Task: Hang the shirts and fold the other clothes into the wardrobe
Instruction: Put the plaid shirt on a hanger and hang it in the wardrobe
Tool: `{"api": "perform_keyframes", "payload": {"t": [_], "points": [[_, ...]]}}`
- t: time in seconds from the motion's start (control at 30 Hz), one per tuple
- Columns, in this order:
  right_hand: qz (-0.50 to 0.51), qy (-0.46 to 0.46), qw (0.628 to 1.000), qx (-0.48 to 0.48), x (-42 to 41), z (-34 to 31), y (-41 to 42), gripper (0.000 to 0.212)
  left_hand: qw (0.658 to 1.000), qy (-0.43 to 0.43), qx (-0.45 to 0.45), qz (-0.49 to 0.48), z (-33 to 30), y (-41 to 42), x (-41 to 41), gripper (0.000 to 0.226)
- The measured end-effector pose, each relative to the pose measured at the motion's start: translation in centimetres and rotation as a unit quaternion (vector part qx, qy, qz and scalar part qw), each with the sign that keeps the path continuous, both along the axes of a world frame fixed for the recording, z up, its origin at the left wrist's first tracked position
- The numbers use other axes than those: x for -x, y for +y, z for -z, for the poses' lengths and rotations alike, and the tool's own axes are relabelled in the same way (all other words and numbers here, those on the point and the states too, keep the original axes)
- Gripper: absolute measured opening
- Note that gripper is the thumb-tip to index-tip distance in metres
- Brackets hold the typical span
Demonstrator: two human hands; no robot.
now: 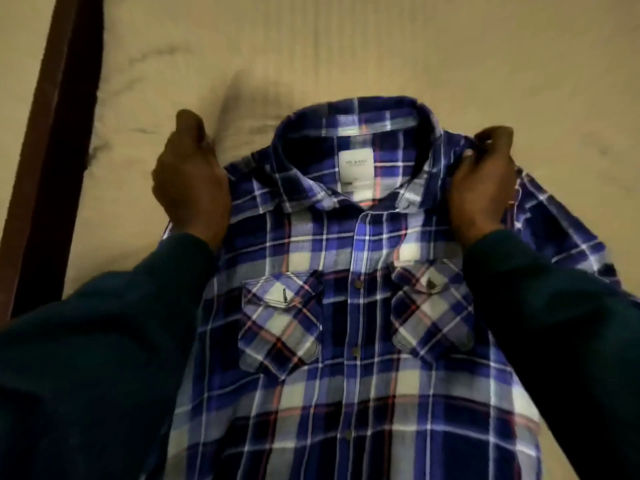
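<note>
A blue plaid shirt (360, 306) is laid front-up on a beige bedsheet (346, 46), buttoned, with the collar pointing away from the wearer of the camera. Its left shoulder is gripped by the left hand (190, 181) — fingers curled round the fabric edge. Its right shoulder is pinched by the right hand (483, 188), with the cloth bunched between thumb and fingers. Both arms are covered by dark sleeves (104, 341). A dark wooden bed frame (52, 140) runs along the sheet's left edge
</note>
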State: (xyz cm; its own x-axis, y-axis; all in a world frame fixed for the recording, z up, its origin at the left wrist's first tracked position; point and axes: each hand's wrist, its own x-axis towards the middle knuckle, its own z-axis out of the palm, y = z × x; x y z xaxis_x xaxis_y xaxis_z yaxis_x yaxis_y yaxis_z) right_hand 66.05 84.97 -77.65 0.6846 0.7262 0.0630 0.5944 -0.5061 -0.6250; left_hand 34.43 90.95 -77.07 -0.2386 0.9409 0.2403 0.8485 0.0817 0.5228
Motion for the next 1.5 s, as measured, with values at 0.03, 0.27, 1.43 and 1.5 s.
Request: {"api": "perform_keyframes", "payload": {"t": [0.03,0.27,1.43,1.5], "points": [[-0.024,-0.007,1.0,0.005,0.3,0.5,0.2,0.041,0.999,-0.016,0.002,0.034,0.4,0.1,-0.5,0.02],[-0.073,-0.084,0.994,0.013,2.6,3.6,-4.1,0.046,0.991,0.08,0.014,0.11,1.7,-5.9,-5.3,0.031],[-0.096,-0.115,0.949,0.278,0.0,3.2,-43.7,0.059,0.923,0.183,0.3,0.155,3.6,-35.7,11.1,0.068],[-0.074,-0.139,0.947,0.28,0.7,2.7,-44.7,0.061,0.935,0.169,0.289,0.118,3.7,-36.9,9.7,0.07]]}}
